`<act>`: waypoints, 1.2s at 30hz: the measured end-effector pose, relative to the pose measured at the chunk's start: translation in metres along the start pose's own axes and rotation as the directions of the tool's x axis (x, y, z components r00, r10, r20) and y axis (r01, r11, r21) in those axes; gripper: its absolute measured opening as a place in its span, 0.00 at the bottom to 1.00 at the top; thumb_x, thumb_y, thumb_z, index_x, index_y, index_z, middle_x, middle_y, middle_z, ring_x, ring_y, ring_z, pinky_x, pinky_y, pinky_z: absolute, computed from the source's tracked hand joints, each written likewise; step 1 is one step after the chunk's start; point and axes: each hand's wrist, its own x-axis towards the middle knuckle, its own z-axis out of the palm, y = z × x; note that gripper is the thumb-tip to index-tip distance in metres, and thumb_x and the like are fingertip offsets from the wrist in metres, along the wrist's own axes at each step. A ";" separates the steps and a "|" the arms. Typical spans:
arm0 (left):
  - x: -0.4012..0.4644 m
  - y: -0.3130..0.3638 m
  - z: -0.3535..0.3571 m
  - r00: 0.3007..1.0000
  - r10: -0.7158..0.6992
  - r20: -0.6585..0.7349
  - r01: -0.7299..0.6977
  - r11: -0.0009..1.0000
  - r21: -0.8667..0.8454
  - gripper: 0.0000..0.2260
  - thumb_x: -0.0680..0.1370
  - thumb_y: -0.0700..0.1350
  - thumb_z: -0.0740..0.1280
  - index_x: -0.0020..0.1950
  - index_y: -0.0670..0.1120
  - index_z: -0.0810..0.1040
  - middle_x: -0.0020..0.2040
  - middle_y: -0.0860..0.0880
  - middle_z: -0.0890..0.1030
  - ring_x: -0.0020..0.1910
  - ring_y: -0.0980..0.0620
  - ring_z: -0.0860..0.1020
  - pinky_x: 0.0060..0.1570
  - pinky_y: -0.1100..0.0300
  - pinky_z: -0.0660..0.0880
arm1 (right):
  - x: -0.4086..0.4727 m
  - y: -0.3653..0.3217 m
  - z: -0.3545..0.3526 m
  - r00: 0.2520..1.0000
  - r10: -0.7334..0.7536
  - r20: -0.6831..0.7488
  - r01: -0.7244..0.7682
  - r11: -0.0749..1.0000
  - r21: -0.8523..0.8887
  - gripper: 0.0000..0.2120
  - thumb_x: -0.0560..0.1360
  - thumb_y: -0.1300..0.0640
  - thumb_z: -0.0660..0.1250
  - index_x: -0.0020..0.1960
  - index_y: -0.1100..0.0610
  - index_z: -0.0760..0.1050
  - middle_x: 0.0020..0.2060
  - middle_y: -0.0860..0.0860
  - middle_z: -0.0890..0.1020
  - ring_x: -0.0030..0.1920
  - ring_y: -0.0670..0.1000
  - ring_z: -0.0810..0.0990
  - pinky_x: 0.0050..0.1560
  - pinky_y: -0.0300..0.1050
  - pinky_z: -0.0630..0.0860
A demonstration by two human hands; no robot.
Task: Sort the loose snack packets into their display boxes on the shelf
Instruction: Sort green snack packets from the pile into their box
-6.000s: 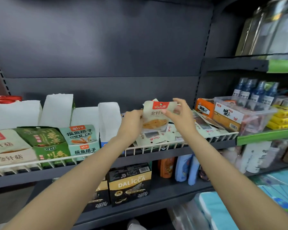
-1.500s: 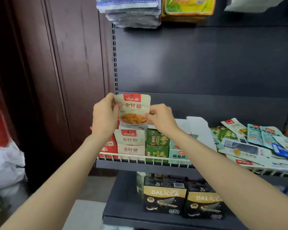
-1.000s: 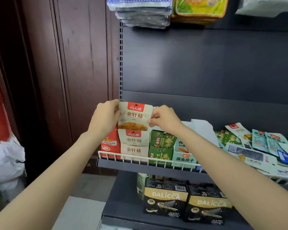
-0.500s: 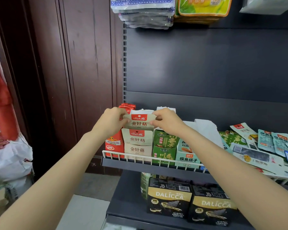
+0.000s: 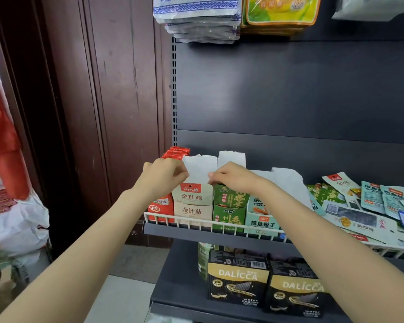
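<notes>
My left hand (image 5: 160, 176) and right hand (image 5: 231, 177) still pinch the top corners of the mushroom packet (image 5: 191, 194) — it has gone down into its beige box (image 5: 193, 212) in the middle of the frame — so more loose packets (image 5: 359, 210) wait at the right.

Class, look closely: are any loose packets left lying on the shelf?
Yes: loose packets lie scattered on the shelf, right of the display boxes.
</notes>
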 end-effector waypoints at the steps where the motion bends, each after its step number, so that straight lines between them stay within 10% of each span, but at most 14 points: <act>1: 0.000 0.003 0.001 1.000 0.001 -0.017 -0.001 0.999 -0.034 0.07 0.79 0.50 0.62 0.51 0.52 0.79 0.47 0.56 0.81 0.49 0.53 0.78 0.59 0.45 0.70 | -0.002 0.002 -0.003 1.000 0.000 -0.031 0.001 1.000 0.026 0.17 0.80 0.48 0.58 0.52 0.56 0.82 0.50 0.54 0.83 0.50 0.53 0.80 0.56 0.49 0.74; 11: 0.004 0.104 0.026 0.979 0.169 -0.116 -0.194 0.948 -0.253 0.07 0.78 0.44 0.62 0.51 0.47 0.79 0.43 0.53 0.81 0.44 0.51 0.78 0.48 0.53 0.76 | -0.075 0.076 -0.038 0.851 0.106 -0.515 0.047 0.960 0.275 0.12 0.80 0.59 0.57 0.50 0.55 0.80 0.39 0.49 0.84 0.41 0.43 0.82 0.41 0.34 0.73; 23: 0.042 0.306 0.143 0.905 0.388 0.171 -0.304 0.875 -0.377 0.08 0.78 0.37 0.59 0.53 0.39 0.76 0.52 0.40 0.80 0.53 0.41 0.76 0.48 0.53 0.73 | -0.142 0.271 -0.077 0.792 0.513 -0.332 -0.564 0.823 -0.073 0.27 0.73 0.53 0.70 0.69 0.58 0.66 0.63 0.56 0.75 0.63 0.57 0.73 0.57 0.46 0.70; 31: 0.059 0.330 0.205 0.752 0.412 0.514 -0.371 0.910 -0.187 0.12 0.76 0.36 0.61 0.58 0.40 0.72 0.51 0.42 0.78 0.48 0.44 0.77 0.41 0.53 0.74 | -0.148 0.279 -0.083 0.900 0.325 -0.291 -0.434 0.741 -0.512 0.11 0.74 0.54 0.63 0.55 0.55 0.76 0.47 0.56 0.80 0.50 0.59 0.79 0.39 0.46 0.70; 36: 0.061 0.332 0.198 0.834 0.456 0.311 -0.437 0.890 -0.131 0.20 0.75 0.36 0.63 0.65 0.49 0.72 0.52 0.48 0.80 0.49 0.47 0.78 0.38 0.55 0.73 | -0.163 0.280 -0.092 0.800 -0.039 -0.598 -0.364 0.761 -0.537 0.10 0.79 0.54 0.60 0.52 0.52 0.80 0.43 0.52 0.84 0.45 0.55 0.81 0.44 0.46 0.71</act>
